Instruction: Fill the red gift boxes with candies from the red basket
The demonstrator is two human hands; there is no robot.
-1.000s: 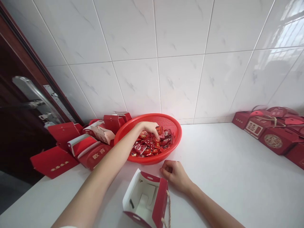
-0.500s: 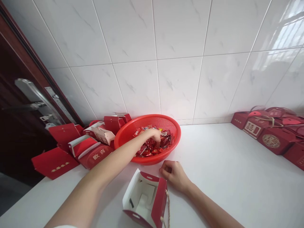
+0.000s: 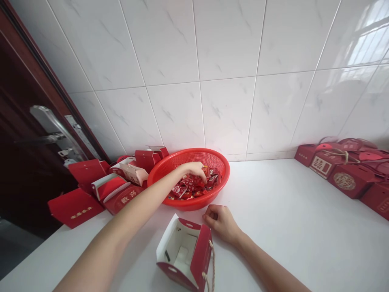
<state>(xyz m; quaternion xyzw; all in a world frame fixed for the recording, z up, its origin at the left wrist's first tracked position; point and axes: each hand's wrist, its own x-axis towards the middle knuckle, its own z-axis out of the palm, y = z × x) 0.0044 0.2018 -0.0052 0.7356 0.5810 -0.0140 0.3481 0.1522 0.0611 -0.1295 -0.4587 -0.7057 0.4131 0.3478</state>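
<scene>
A red plastic basket (image 3: 223,184) stands against the wall with many small wrapped candies (image 3: 185,190) inside, mostly red. Reaching into it from the left, my left hand (image 3: 196,169) has its fingers curled down around wrapped candy, the fingertips partly hidden among the pieces. In front of the basket my right hand (image 3: 221,221) rests on the table, loosely closed in a fist with nothing visible in it. Beside that hand, at the near edge, is a red gift box (image 3: 203,253) with its top open, a white interior and a rope handle (image 3: 213,259); no candy shows inside.
Several red gift boxes (image 3: 77,207), some with raised flaps, crowd the left side of the white table (image 3: 267,202). More red boxes (image 3: 345,178), with their lids folded together, line the right side. A tiled wall (image 3: 227,113) bounds the back; a dark door (image 3: 27,162) is at left.
My left hand has shifted slightly up and left within the basket, its fingers lifting a little over the candies. My right hand and the open box stay in place; the view has tilted slightly.
</scene>
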